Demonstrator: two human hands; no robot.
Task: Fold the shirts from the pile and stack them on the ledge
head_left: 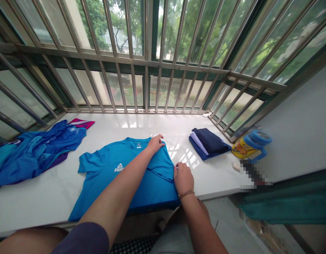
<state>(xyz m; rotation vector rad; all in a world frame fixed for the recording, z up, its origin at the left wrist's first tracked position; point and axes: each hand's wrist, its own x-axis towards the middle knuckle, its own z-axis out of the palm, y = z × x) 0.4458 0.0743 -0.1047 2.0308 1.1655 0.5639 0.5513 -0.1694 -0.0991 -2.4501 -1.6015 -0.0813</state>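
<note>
A bright blue T-shirt (107, 173) with a white logo lies flat, front up, on the white window ledge (46, 197). Its right sleeve and side are folded inward over the body. My left hand (155, 143) reaches across and pinches the fabric at the shoulder, near the collar. My right hand (183, 178) grips the folded right edge lower down, at the fold line.
A heap of blue and purple garments (33, 151) lies at the ledge's left end. A folded stack of dark and lilac clothes (209, 143) sits to the right, with a yellow and blue mug (251, 144) beyond it. Metal window bars (147, 67) close the back.
</note>
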